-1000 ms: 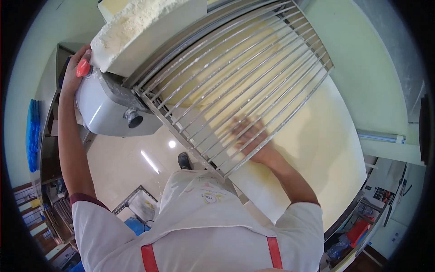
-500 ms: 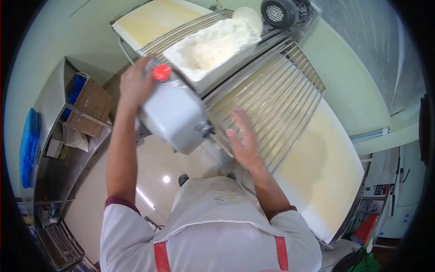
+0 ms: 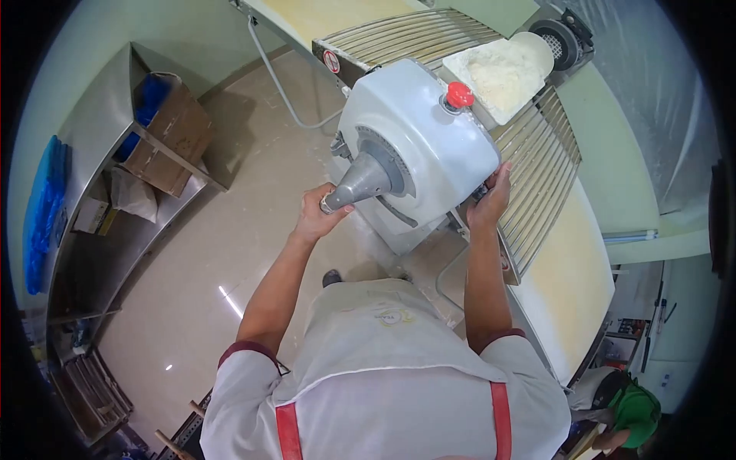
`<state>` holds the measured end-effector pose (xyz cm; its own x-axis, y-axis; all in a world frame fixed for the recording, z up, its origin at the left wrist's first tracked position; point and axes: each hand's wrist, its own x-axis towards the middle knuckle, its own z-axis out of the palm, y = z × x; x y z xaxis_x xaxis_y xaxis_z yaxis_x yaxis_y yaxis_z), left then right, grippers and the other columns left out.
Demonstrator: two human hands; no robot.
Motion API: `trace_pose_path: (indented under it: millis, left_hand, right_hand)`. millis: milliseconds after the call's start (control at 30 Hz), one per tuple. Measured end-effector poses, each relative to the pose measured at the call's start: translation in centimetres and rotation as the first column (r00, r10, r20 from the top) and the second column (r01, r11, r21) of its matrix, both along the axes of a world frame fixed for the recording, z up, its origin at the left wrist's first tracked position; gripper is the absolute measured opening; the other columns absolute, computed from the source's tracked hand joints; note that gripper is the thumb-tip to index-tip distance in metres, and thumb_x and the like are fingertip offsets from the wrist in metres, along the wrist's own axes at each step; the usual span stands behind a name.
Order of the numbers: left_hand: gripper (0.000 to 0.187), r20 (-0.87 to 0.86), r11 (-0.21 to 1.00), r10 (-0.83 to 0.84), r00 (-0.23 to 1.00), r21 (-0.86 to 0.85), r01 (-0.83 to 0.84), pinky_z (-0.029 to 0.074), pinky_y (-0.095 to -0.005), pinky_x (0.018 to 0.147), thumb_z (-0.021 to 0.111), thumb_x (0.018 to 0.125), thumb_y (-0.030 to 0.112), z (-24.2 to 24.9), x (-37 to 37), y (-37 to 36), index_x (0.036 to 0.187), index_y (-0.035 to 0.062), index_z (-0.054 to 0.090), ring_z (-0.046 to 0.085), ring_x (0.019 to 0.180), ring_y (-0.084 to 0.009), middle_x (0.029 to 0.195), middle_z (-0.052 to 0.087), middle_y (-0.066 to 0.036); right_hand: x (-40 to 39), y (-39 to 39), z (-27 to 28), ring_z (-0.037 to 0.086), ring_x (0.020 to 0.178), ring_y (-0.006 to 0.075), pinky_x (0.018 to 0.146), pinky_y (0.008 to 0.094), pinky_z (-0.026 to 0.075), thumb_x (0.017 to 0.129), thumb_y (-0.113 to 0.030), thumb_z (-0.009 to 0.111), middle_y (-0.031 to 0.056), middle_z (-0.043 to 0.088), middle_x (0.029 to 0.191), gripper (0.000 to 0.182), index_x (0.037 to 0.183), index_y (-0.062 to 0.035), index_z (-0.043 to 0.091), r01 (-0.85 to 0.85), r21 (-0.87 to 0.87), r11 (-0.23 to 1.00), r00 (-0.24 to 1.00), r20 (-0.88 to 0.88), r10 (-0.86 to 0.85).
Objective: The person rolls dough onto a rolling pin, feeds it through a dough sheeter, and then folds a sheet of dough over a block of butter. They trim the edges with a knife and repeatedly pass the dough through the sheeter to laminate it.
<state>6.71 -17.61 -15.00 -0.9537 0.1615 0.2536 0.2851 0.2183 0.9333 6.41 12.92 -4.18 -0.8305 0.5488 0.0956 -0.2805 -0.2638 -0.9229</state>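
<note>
No word or number can be read with certainty. A red-ringed round sign (image 3: 331, 61) with a dark symbol stands on the end plate of the silvery metal-bar guard (image 3: 406, 37). The curved grey scale ring (image 3: 406, 165) around the grey metal cone-shaped handle (image 3: 366, 182) has fine marks, too small to read. The pale cloth apron (image 3: 349, 322) bears a round yellowish logo (image 3: 392, 317) with a short word across it, its letters unclear.
</note>
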Motion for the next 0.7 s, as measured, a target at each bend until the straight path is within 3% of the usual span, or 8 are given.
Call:
trace_pose_path:
  millis: [67, 200, 467, 533, 600, 667, 700]
  left_hand:
    - [0.035, -0.006, 0.999, 0.036, 0.999, 0.027, -0.036, 0.047, -0.032, 0.057, 0.082, 0.066, 0.027, 0.2, 0.2, 0.4, 0.076, 0.0014, 0.061, 0.059, 0.057, -0.0191, 0.063, 0.061, -0.01]
    - [0.03, -0.057, 0.997, 0.07, 0.996, -0.036, -0.072, 0.049, -0.0333, 0.057, 0.081, 0.065, 0.023, 0.3, 0.1, 0.3, 0.072, 0.0018, 0.061, 0.063, 0.058, -0.0249, 0.065, 0.063, -0.012]
    - [0.032, -0.185, 0.997, 0.001, 0.983, -0.073, -0.015, 0.047, -0.0337, 0.055, 0.082, 0.063, 0.025, 1.3, -1.0, -0.6, 0.07, 0.0023, 0.06, 0.061, 0.056, -0.0272, 0.062, 0.06, -0.012]
    - [0.032, -0.188, 0.997, -0.004, 0.982, -0.073, -0.01, 0.047, -0.0343, 0.055, 0.082, 0.063, 0.024, 1.3, -1.0, -0.5, 0.071, 0.0024, 0.06, 0.06, 0.056, -0.028, 0.063, 0.06, -0.012]
    - [0.031, -0.178, 0.997, -0.011, 0.984, -0.08, -0.003, 0.047, -0.0352, 0.057, 0.081, 0.063, 0.023, 1.2, -1.0, -0.6, 0.072, 0.0026, 0.06, 0.061, 0.058, -0.0292, 0.065, 0.06, -0.013]
    - [0.03, -0.216, 0.997, -0.008, 0.976, -0.083, -0.01, 0.048, -0.0361, 0.058, 0.081, 0.063, 0.023, 1.0, -1.1, -0.5, 0.073, 0.0034, 0.06, 0.061, 0.06, -0.0306, 0.066, 0.061, -0.013]
    - [0.03, -0.234, 0.996, -0.006, 0.972, -0.088, -0.015, 0.048, -0.0365, 0.058, 0.08, 0.063, 0.023, 0.9, -1.1, -0.5, 0.073, 0.0038, 0.06, 0.062, 0.061, -0.0313, 0.067, 0.061, -0.013]
  right_hand:
    - [-0.2, -0.6, 0.2, 0.059, 0.081, 0.0151, 0.077, 0.031, 0.046, 0.099, -0.044, 0.038, 0.0078, 0.063, 0.089, 0.049, 0.099, -0.0002, 0.061, 0.089, 0.008, 0.996, 0.996, 0.031, -0.089]
    - [0.0, -1.0, 0.6, 0.058, 0.08, 0.015, 0.076, 0.0313, 0.046, 0.099, -0.044, 0.041, 0.0069, 0.063, 0.087, 0.047, 0.093, -0.0024, 0.06, 0.069, -0.029, 0.997, 0.998, 0.011, -0.069]
    - [-0.2, 0.1, -0.5, 0.055, 0.078, 0.0125, 0.076, 0.0289, 0.044, 0.099, -0.043, 0.041, 0.0036, 0.06, 0.082, 0.043, 0.083, -0.007, 0.058, 0.076, 0.04, 0.996, 0.997, -0.004, -0.076]
    - [0.0, 0.4, -0.5, 0.055, 0.083, 0.0136, 0.08, 0.0288, 0.043, 0.099, -0.041, 0.04, 0.0052, 0.06, 0.088, 0.044, 0.091, -0.0036, 0.059, 0.111, 0.17, 0.979, 0.99, 0.071, -0.125]
    - [-0.1, 0.4, 0.1, 0.054, 0.09, 0.0156, 0.085, 0.0296, 0.042, 0.099, -0.037, 0.04, 0.0075, 0.06, 0.096, 0.042, 0.1, -0.0002, 0.059, 0.144, 0.394, 0.908, 0.988, -0.006, -0.154]
    - [-0.4, -0.5, 1.7, 0.054, 0.1, 0.0185, 0.09, 0.0311, 0.041, 0.099, -0.032, 0.041, 0.0105, 0.059, 0.107, 0.04, 0.111, 0.0032, 0.057, 0.225, 0.651, 0.724, 0.969, -0.225, -0.1]
    - [-0.4, -1.0, 2.4, 0.053, 0.104, 0.0199, 0.093, 0.0319, 0.04, 0.098, -0.028, 0.042, 0.0115, 0.058, 0.111, 0.038, 0.115, 0.0038, 0.054, 0.228, 0.684, 0.692, 0.97, -0.222, -0.1]
